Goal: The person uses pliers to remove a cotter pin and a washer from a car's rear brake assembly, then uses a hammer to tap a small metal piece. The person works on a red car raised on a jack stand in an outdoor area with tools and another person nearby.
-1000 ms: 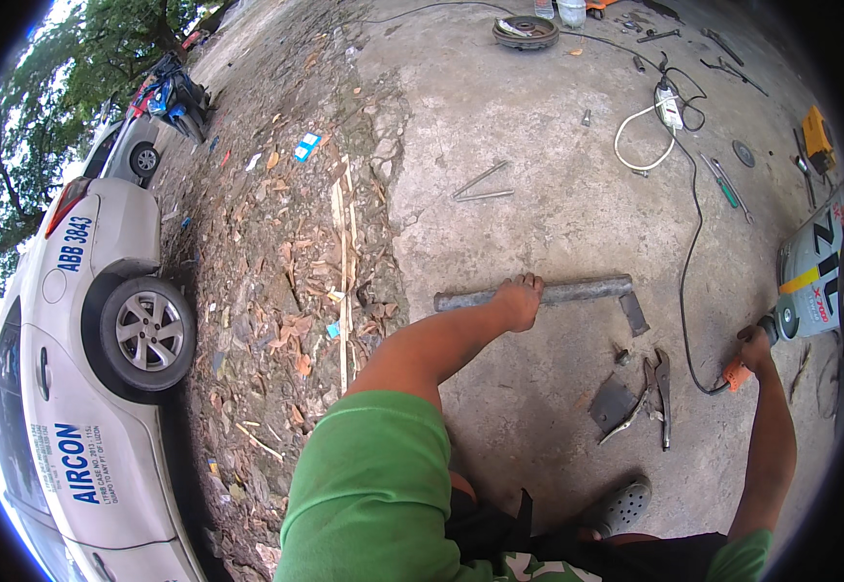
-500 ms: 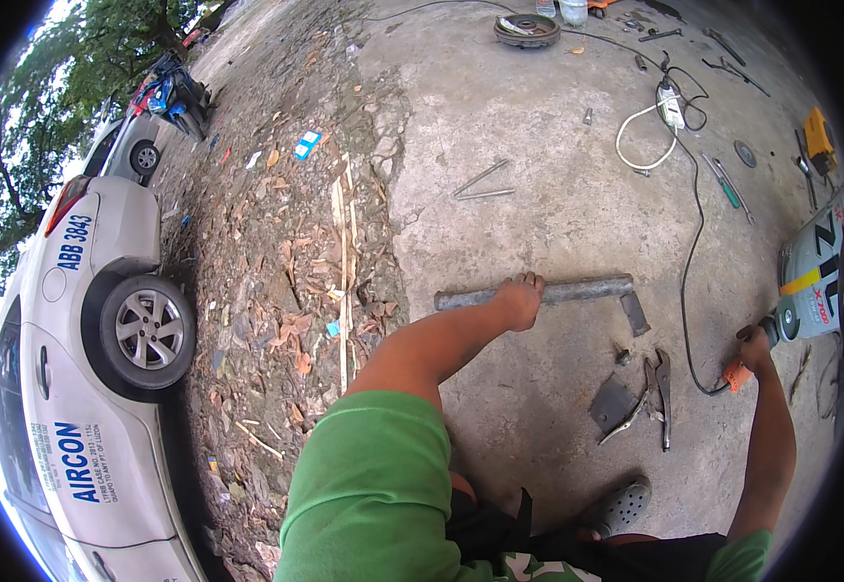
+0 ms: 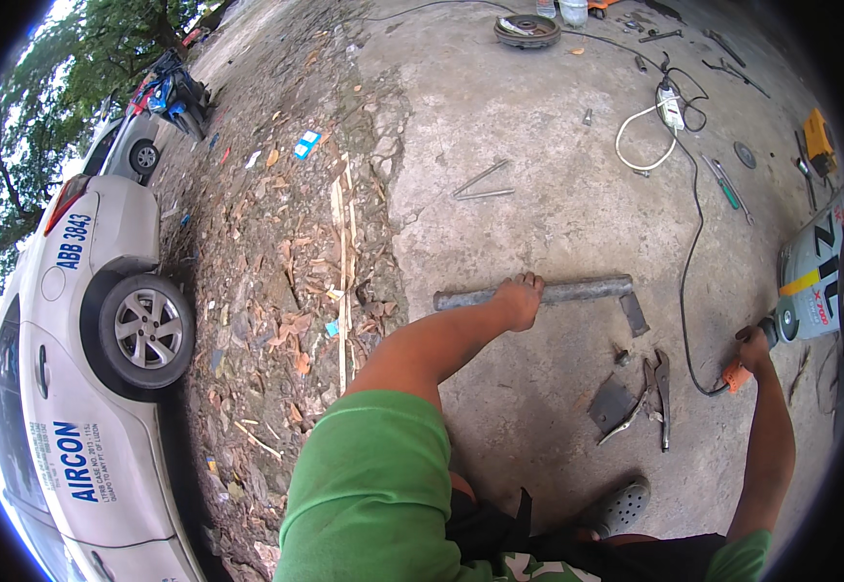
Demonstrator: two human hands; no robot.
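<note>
On the concrete, a grey metal pipe (image 3: 587, 289) lies crosswise in front of me. My left hand (image 3: 519, 302) is closed around its middle. A flat dark metal piece (image 3: 633, 315) angles toward me from the pipe's right end; whether it is joined cannot be made out. Over at the right, my right hand (image 3: 755, 349) grips a corded power tool (image 3: 735, 375) with an orange body, shaped like an angle grinder. Its dark head is beside a grey bucket (image 3: 810, 281), partly hidden by my fingers. Locking pliers (image 3: 662, 398) and a square metal plate (image 3: 613, 403) lie nearer my foot.
The tool's black cord (image 3: 698, 252) runs back to a white extension socket (image 3: 671, 109). Two thin rods (image 3: 483, 184), a green-handled screwdriver (image 3: 727, 189) and a round metal part (image 3: 526, 31) lie farther off. Leaf-strewn dirt and a parked white car (image 3: 102, 388) are at left.
</note>
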